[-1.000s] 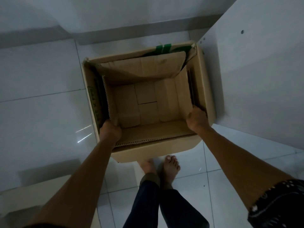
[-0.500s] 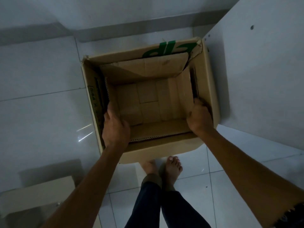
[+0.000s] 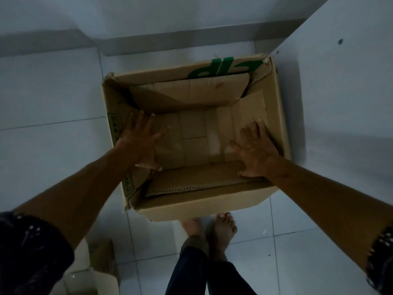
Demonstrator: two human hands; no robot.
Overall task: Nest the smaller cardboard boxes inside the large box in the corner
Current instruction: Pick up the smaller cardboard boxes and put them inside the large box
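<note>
A large brown cardboard box (image 3: 278,116) with green lettering stands open on the floor in the corner. A smaller open box (image 3: 195,135) sits inside it, flaps up against the large box's walls. My left hand (image 3: 138,139) is spread flat with fingers apart over the smaller box's left side. My right hand (image 3: 255,150) is spread too, its palm resting on the near right flap. Neither hand grips anything. Another small cardboard box (image 3: 102,262) lies on the floor at the lower left, partly hidden by my left arm.
A white panel (image 3: 340,92) rises right beside the large box. A wall with a grey skirting (image 3: 170,41) runs behind it. White floor tiles (image 3: 53,145) stretch to the left. My bare feet (image 3: 212,228) stand just in front of the box.
Both hands have let go of the smaller box's edges and opened, fingers spread, above its inside. The smaller box now rests lower in the large box.
</note>
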